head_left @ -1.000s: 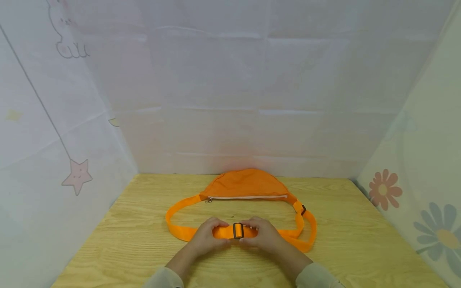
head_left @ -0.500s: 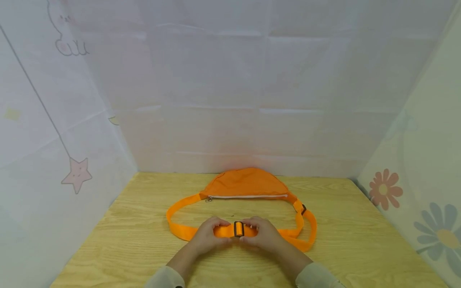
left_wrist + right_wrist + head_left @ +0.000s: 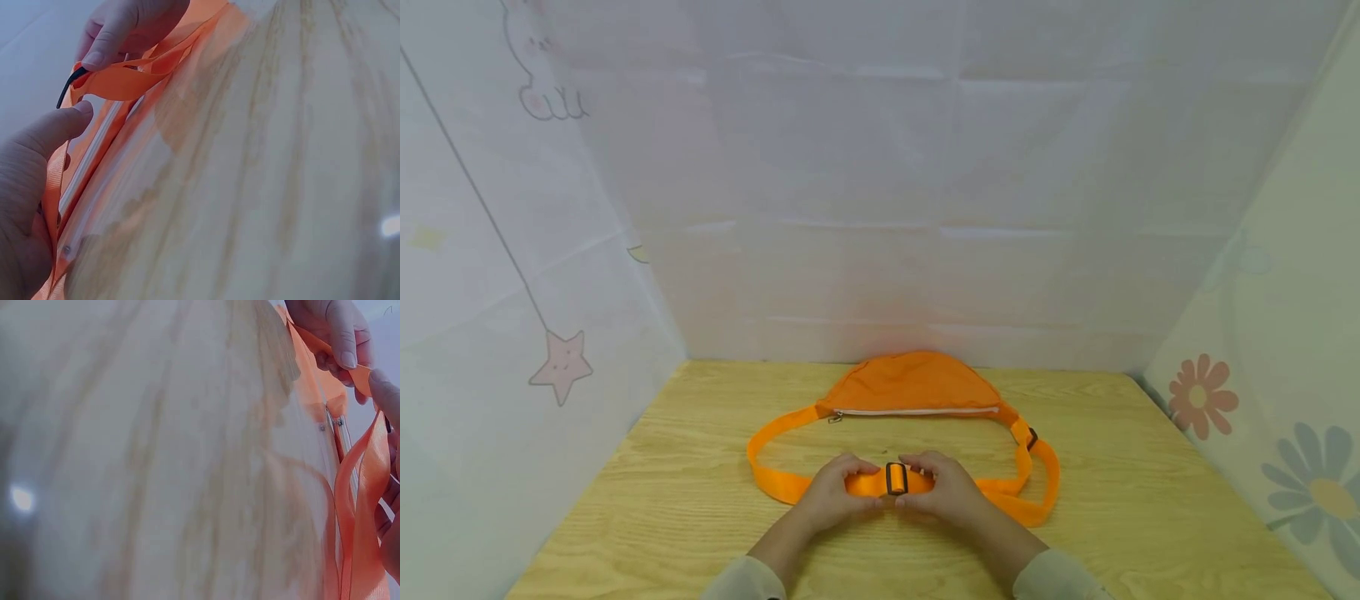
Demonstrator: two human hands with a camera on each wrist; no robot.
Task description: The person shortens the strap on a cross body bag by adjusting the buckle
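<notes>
An orange waist bag [image 3: 913, 383] with a white zipper lies flat toward the back of the table, its orange strap [image 3: 775, 481] looping forward. Both hands hold the front of that strap, one on each side of a dark buckle [image 3: 897, 479]. My left hand [image 3: 835, 493] pinches the strap left of the buckle between thumb and fingers. On the other side my right hand [image 3: 950, 492] pinches it close to the buckle. In the left wrist view the buckle [image 3: 72, 84] appears edge-on between the two thumbs. The right wrist view shows the strap [image 3: 369, 506] hanging below the right hand.
A second dark buckle [image 3: 1032, 437] sits on the strap near the bag's right end, where the strap forms an extra loop. Wood-grain table [image 3: 685, 475] surrounds everything. Pale printed cloth walls [image 3: 880, 208] enclose the back and both sides.
Hardly anything differs. Both hands keep their hold beside the buckle, with only tiny shifts of the fingers and strap; the bag has stayed put.
</notes>
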